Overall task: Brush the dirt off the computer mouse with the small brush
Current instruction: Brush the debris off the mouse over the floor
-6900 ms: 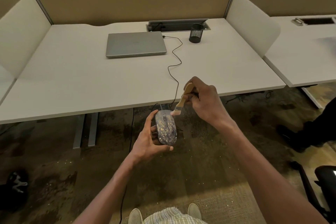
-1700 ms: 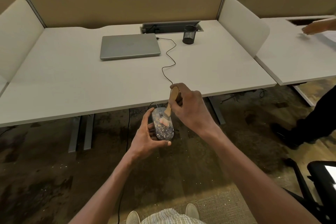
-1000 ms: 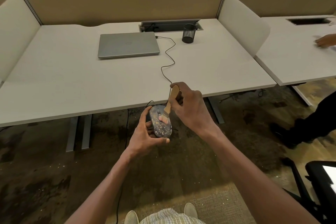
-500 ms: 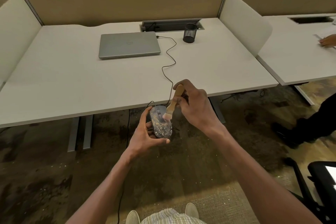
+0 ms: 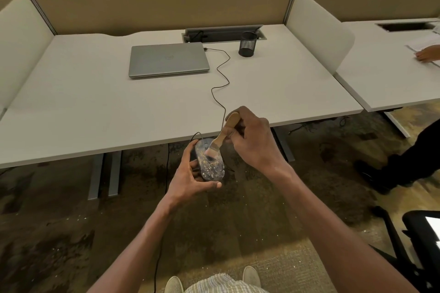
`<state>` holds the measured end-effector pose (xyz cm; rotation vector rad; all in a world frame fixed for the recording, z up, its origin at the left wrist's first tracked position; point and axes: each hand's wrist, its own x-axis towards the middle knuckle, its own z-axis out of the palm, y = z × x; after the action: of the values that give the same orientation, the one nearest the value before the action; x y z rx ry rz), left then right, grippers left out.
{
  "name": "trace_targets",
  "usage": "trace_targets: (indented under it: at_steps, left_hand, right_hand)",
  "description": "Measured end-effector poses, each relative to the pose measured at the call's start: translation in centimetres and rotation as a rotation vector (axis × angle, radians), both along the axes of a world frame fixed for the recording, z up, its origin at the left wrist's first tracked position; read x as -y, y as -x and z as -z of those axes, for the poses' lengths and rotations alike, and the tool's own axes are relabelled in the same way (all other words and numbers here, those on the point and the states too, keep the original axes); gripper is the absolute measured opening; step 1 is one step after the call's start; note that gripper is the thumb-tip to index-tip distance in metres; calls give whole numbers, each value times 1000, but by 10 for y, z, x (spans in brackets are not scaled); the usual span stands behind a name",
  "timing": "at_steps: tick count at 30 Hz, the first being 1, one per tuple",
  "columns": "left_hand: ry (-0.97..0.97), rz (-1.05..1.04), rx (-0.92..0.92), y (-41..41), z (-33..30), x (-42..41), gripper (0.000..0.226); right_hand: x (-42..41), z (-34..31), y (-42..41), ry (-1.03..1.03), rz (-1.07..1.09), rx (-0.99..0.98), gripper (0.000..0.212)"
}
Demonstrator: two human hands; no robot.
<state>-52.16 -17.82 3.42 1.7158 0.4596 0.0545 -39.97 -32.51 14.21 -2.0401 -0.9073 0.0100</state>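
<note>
The mouse (image 5: 210,163) is held off the near edge of the table (image 5: 95,107), above open floor (image 5: 71,233). On the table a closed laptop (image 5: 168,59) and mesh cup (image 5: 247,44) are seen well behind; the cable (image 5: 220,83) is trailed across it. The mouse is gripped by left hand (image 5: 188,179) fingers curled round it, pale specks on top; the brush (image 5: 222,134) is pinched by the right hand (image 5: 253,140), bristles touching the mouse

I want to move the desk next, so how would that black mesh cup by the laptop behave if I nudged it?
The mesh cup looks like thin wire mesh, so probably light and quick to slide on the smooth desk. It stands upright and taller than wide, so a high push might tip it. Being round, it would likely roll once down.
</note>
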Motion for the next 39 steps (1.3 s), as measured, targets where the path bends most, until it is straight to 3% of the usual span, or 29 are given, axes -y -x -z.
trace_targets:
  at_steps: [7,19,27,33,39]
  left_hand:
    - [-6,0,7,7,0,-1,136]
    - [14,1,25,10,-1,0,137]
    - [-17,-3,10,11,-1,0,137]
    - [-12,-7,11,10,-1,0,136]
    - [-14,-2,25,12,1,-3,138]
  right_hand:
    - [12,6,-9,11,148,-31,18]
    - [17,10,-9,5,195,-48,20]
    - [20,16,-7,12,183,-21,19]
    - [20,20,-4,-111,75,-66,17]
    - [29,18,-10,-47,39,-105,25]
